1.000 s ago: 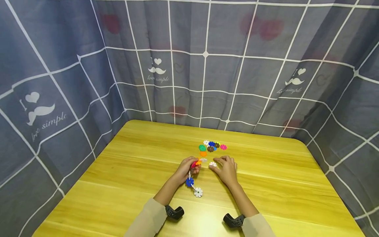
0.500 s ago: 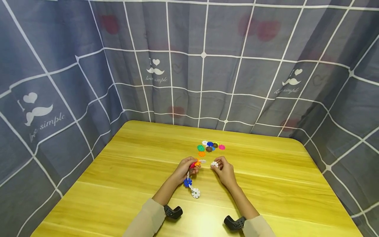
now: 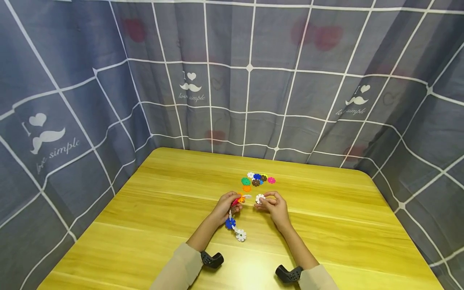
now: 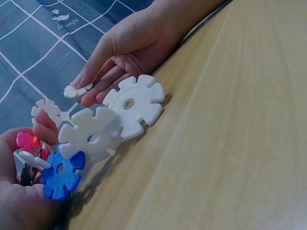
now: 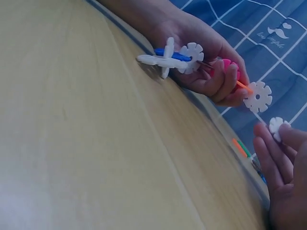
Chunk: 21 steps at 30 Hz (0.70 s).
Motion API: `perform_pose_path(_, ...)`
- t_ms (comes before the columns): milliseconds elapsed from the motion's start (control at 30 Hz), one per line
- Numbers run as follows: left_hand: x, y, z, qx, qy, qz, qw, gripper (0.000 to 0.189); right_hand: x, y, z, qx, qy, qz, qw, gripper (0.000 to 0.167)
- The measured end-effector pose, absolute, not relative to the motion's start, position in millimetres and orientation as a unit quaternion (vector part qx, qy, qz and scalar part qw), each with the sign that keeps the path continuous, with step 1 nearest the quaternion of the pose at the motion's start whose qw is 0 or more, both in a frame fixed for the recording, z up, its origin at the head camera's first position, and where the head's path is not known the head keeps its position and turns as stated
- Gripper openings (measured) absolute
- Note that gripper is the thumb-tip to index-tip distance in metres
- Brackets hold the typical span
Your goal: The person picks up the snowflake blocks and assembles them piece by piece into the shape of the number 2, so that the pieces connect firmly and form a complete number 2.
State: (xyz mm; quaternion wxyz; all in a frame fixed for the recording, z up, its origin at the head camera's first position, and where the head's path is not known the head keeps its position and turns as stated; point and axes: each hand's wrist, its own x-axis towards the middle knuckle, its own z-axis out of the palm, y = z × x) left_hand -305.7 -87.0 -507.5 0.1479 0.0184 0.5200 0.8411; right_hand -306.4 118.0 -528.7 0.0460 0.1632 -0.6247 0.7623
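Note:
My left hand grips a chain of interlocking snowflake discs by its pink disc and orange disc. A white disc sticks out at the chain's upper end. From below the hand hang a blue disc and white discs, the lowest white disc close over the tabletop. Between thumb and fingers, my right hand pinches a loose white snowflake disc. That disc is held apart from the chain, a short gap to the right of its upper end.
Beyond the hands, loose discs lie in a small group on the wooden table: a green disc, an orange disc, a pink disc and several others. A grey checked curtain surrounds the table's far side.
The fingers of my right hand have closed on the white disc, which is turned and brought slightly left toward the chain. My left hand stays nearly where it was.

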Motion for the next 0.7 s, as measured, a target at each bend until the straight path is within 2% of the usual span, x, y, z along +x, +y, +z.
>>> perform_pose_path(100, -306, -86, -508, 0.018, 0.518, 0.842, 0.147, 0.010, -306, 117, -528, 0.158, -0.616, 0.772, 0.028, 0.030)
perform_pose_path(300, -306, -84, -508, 0.028, 0.539, 0.829, 0.144, 0.009, -304, 115, -527, 0.149, -0.612, 0.777, 0.018, 0.046)
perform_pose_path(700, -306, -81, -512, 0.027, 0.558, 0.821, 0.122, 0.012, -300, 105, -525, 0.127, -0.626, 0.769, 0.001, 0.028)
